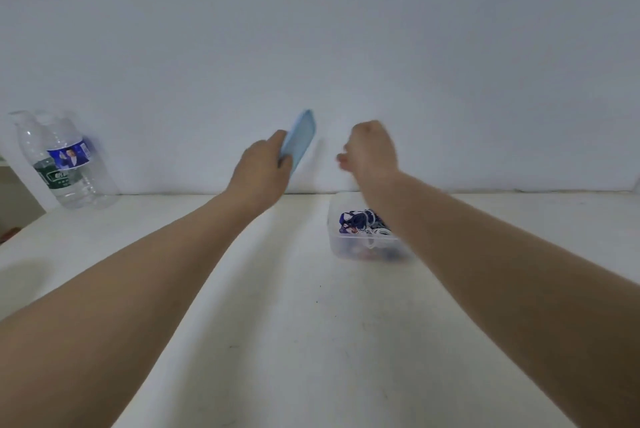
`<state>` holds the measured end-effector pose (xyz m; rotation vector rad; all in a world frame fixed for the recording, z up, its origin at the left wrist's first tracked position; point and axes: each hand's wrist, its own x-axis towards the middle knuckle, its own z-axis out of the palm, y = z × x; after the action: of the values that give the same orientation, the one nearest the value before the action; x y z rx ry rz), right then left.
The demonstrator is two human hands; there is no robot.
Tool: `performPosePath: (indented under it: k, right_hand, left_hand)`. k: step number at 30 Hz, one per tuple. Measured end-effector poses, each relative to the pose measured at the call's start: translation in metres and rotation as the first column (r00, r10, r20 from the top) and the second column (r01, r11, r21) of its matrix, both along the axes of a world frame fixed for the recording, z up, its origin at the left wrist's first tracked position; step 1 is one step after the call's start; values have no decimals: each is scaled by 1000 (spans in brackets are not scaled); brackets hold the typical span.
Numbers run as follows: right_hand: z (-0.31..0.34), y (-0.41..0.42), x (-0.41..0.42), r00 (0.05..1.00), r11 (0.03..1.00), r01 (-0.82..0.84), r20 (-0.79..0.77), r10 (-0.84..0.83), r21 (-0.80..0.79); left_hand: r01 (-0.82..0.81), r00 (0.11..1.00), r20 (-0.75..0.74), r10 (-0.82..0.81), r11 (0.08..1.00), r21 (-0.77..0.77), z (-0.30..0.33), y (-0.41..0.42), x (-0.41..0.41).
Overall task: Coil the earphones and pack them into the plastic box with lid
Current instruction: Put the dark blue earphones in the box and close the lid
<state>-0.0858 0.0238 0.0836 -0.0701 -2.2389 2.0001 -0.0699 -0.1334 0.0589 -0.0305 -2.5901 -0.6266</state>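
A clear plastic box (349,247) stands on the white table near the wall, without its lid. Inside it lie coiled earphones (363,221), dark blue and white cable bundled together. My left hand (263,164) holds the light blue lid (299,138) up in the air, tilted on edge, left of and above the box. My right hand (372,150) hovers above the box's far side with its fingers curled; nothing shows in it. My right forearm covers the box's right part.
Two clear water bottles (62,161) stand at the far left against the white wall. The white table (294,323) stretches toward me between my forearms. A darker edge (14,206) marks the table's left end.
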Motion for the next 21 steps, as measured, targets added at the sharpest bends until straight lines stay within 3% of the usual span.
performPosePath:
  k: [3, 6, 9, 17, 21]
  right_hand:
    - [5, 51, -15, 983, 982, 181, -44, -179, 55]
    - [-12, 82, -17, 991, 981, 132, 21, -136, 142]
    - [-34, 97, -10, 990, 938, 78, 84, -112, 339]
    - [-87, 112, 14, 991, 775, 129, -48, -128, 619]
    - [-101, 107, 21, 983, 699, 180, -117, -138, 692]
  left_hand:
    - [238, 967, -39, -252, 948, -213, -5, 35, -7]
    - [326, 945, 72, -320, 888, -323, -23, 66, -8]
    - [372, 928, 178, -326, 827, -422, -40, 84, -4]
    - [538, 813, 452, -366, 770, -344, -60, 87, -1]
    - [489, 847, 398, -353, 811, -322, -66, 77, 0]
